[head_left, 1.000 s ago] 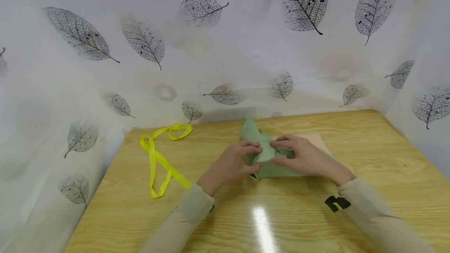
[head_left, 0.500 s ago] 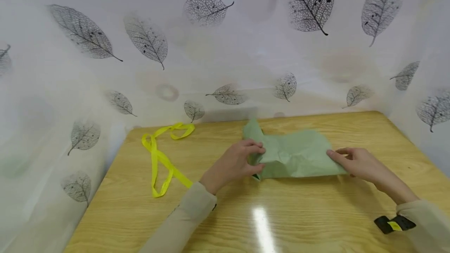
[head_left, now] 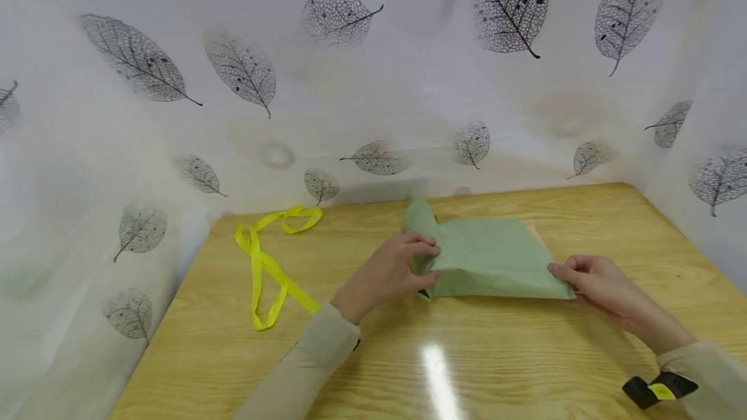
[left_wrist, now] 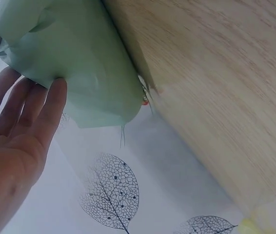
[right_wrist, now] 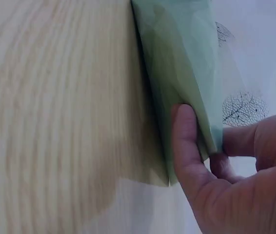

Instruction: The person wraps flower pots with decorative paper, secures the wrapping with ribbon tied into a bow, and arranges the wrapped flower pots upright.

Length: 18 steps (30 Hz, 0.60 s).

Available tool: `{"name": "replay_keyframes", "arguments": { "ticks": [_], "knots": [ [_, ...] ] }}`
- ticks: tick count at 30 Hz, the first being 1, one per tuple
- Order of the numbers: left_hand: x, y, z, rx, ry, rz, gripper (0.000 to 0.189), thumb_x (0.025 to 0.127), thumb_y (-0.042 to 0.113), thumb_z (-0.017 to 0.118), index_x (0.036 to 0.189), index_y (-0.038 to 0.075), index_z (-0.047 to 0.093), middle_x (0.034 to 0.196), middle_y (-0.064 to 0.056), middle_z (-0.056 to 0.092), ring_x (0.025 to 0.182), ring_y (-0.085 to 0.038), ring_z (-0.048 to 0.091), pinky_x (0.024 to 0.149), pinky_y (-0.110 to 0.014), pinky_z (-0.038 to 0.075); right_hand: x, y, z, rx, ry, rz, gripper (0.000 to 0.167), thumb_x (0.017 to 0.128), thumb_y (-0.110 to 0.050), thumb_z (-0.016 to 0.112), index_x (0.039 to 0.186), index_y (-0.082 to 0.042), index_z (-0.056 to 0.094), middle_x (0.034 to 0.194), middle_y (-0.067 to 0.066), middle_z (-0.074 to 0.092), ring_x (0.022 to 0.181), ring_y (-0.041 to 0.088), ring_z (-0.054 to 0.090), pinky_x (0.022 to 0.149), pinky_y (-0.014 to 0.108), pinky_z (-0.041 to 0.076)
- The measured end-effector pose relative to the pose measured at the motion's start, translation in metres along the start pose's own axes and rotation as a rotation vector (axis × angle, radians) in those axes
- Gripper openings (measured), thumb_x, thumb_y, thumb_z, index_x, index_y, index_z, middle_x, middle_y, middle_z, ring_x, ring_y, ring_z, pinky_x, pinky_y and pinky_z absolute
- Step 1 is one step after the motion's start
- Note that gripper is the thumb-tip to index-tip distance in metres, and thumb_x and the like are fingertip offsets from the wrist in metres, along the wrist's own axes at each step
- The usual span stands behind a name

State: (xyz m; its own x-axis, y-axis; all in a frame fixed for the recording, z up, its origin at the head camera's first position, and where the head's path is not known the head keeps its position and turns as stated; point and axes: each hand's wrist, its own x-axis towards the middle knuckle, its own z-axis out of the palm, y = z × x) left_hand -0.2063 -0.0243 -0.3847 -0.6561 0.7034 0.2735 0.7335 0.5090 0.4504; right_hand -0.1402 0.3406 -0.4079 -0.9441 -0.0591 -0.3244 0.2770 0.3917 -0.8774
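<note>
A sheet of green wrapping paper (head_left: 496, 258) lies folded across the table, its left end standing up in a pointed flap. My left hand (head_left: 388, 274) holds the paper's left end between thumb and fingers; its fingertips press into the paper in the left wrist view. At the lower right corner, my right hand (head_left: 601, 287) pinches the paper's edge, with a finger (right_wrist: 184, 129) on one side of the fold in the right wrist view. Thin strands (left_wrist: 122, 136) and a small red bit (left_wrist: 145, 102) poke out past the paper; what it covers is hidden.
A yellow ribbon (head_left: 274, 268) lies in loose loops on the left of the wooden table (head_left: 362, 374). A pale peach strip (head_left: 539, 242) shows past the paper's right edge. Behind the table hangs a white curtain (head_left: 385, 83) with a leaf print.
My right hand has moved from the paper's middle out to its right corner, and the paper's right part now lies flatter and smoother. The left hand has stayed at the left end.
</note>
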Motion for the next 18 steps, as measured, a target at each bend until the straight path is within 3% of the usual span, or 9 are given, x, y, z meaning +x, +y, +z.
{"name": "replay_keyframes", "arguments": {
  "ticks": [3,6,9,10,12,14,16,18],
  "knots": [
    [0.001,0.001,0.000,0.010,-0.001,0.002,0.039,0.090,0.025,0.079,0.124,0.007,0.073,0.132,-0.005,0.069,0.122,-0.020,0.066,0.106,-0.031,0.052,0.000,0.002,0.007,0.052,0.053,-0.014,0.030,0.108,-0.031,0.052,0.092,-0.007,0.055,0.090,-0.001,0.052,0.072,0.006,0.057,0.071,0.030,0.061],
    [0.001,0.002,0.000,0.015,-0.004,-0.009,0.039,0.089,0.025,0.079,0.123,0.007,0.073,0.132,-0.005,0.069,0.121,-0.020,0.066,0.106,-0.031,0.052,0.000,0.004,0.012,0.179,0.093,-0.016,0.031,0.108,-0.035,0.050,0.101,-0.006,0.055,0.105,0.000,0.053,0.087,0.007,0.064,0.077,0.032,0.063],
    [0.001,0.002,-0.001,0.015,-0.008,-0.023,0.039,0.089,0.025,0.079,0.123,0.007,0.073,0.132,-0.005,0.069,0.121,-0.020,0.066,0.106,-0.031,0.052,0.000,0.007,0.016,0.521,0.087,-0.009,0.029,0.107,-0.037,0.051,0.118,-0.010,0.049,0.107,-0.004,0.058,0.091,0.005,0.064,0.079,0.028,0.061],
    [0.001,0.002,-0.001,0.013,-0.008,-0.024,0.039,0.089,0.025,0.080,0.123,0.007,0.073,0.132,-0.005,0.069,0.121,-0.020,0.066,0.106,-0.031,0.052,-0.001,0.008,0.017,0.655,0.067,0.004,0.036,0.107,-0.039,0.051,0.133,-0.015,0.044,0.113,-0.006,0.055,0.093,0.003,0.064,0.081,0.025,0.059],
    [0.001,0.002,-0.001,0.015,-0.005,-0.023,0.039,0.089,0.025,0.080,0.123,0.007,0.073,0.131,-0.005,0.069,0.121,-0.020,0.066,0.106,-0.031,0.052,-0.003,0.009,0.023,0.950,0.010,0.033,0.061,0.106,-0.042,0.050,0.155,-0.024,0.017,0.129,-0.012,0.047,0.099,-0.001,0.062,0.089,0.019,0.054],
    [0.001,0.002,-0.002,0.015,0.001,-0.015,0.038,0.088,0.024,0.080,0.122,0.007,0.074,0.131,-0.005,0.069,0.121,-0.021,0.066,0.106,-0.032,0.052,-0.006,0.008,0.031,1.192,-0.037,0.057,0.078,0.105,-0.042,0.050,0.158,-0.037,-0.007,0.142,-0.015,0.032,0.104,-0.001,0.061,0.100,0.015,0.049],
    [0.000,0.002,-0.002,0.017,0.007,-0.011,0.038,0.088,0.024,0.080,0.121,0.007,0.074,0.131,-0.005,0.069,0.121,-0.021,0.066,0.106,-0.031,0.052,-0.011,0.006,0.044,1.338,-0.058,0.080,0.079,0.105,-0.041,0.051,0.158,-0.044,-0.008,0.143,-0.014,0.026,0.108,0.000,0.060,0.104,0.015,0.046],
    [0.000,0.001,-0.002,0.014,0.008,-0.010,0.038,0.088,0.024,0.080,0.121,0.006,0.074,0.131,-0.006,0.069,0.121,-0.021,0.066,0.106,-0.031,0.052,-0.014,0.003,0.058,1.341,-0.043,0.094,0.064,0.105,-0.041,0.054,0.152,-0.044,0.012,0.137,-0.014,0.034,0.109,0.001,0.059,0.100,0.016,0.050]
  ]
}}
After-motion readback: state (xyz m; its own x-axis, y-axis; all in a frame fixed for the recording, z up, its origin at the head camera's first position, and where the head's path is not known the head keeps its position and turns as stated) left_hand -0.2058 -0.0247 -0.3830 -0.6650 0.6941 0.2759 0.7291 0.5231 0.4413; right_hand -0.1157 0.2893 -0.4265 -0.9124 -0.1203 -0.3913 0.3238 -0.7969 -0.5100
